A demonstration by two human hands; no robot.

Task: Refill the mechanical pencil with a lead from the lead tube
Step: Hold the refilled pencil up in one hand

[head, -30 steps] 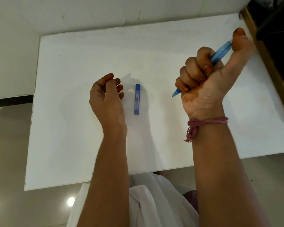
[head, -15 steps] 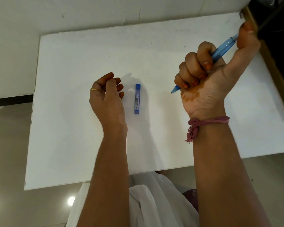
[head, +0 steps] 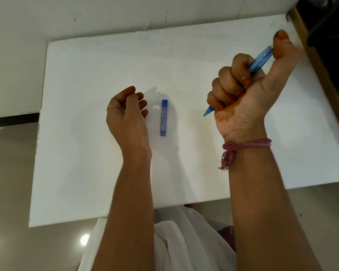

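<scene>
A blue mechanical pencil [head: 261,59] is gripped in the fist of my right hand [head: 241,94], raised above the white table [head: 86,163]. Its tip pokes out below the little finger, pointing down-left, and my thumb rests on its top end. The slim blue lead tube [head: 164,117] lies flat on the table between my hands, lengthwise away from me. My left hand [head: 128,116] rests on the table just left of the tube, fingers loosely curled and holding nothing, a gold ring on one finger.
A wooden-edged dark object [head: 325,45] stands at the table's far right corner. A white wall [head: 106,14] runs behind the table. White cloth [head: 176,241] on my lap shows below the near edge.
My right hand with the pencil shifted slightly, and the thumb went up and came back down on the pencil's top end. The left hand and the lead tube stayed put.
</scene>
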